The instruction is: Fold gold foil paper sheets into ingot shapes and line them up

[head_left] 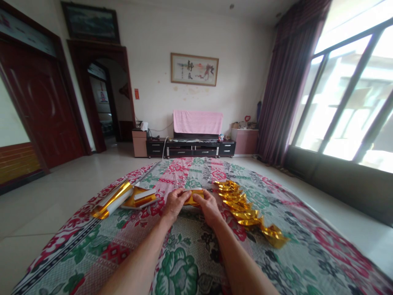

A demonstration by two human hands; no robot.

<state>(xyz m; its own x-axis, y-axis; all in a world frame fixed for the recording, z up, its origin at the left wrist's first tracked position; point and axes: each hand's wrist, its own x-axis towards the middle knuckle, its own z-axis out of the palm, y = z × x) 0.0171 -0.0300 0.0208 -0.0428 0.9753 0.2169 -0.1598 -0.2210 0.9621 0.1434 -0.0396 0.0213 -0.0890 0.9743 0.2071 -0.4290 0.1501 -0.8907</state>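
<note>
A small folded sheet of gold paper [193, 198] with a white edge is held over the middle of the flowered cloth. My left hand [176, 201] grips its left end between thumb and fingers, and my right hand [210, 205] pinches the right end. To the right, several shiny gold folded pieces [238, 200] lie in a slanting row on the cloth. On the left rest a curled gold and white sheet [114, 199] and, beside it, some gold papers with white backs [141, 198].
The flowered cloth [178, 266] covers a round surface. Beyond it stand a low black cabinet [193, 151] and a pink cloth [198, 122] draped over something. Doors are at the left; a purple curtain [284, 82] and windows are at the right.
</note>
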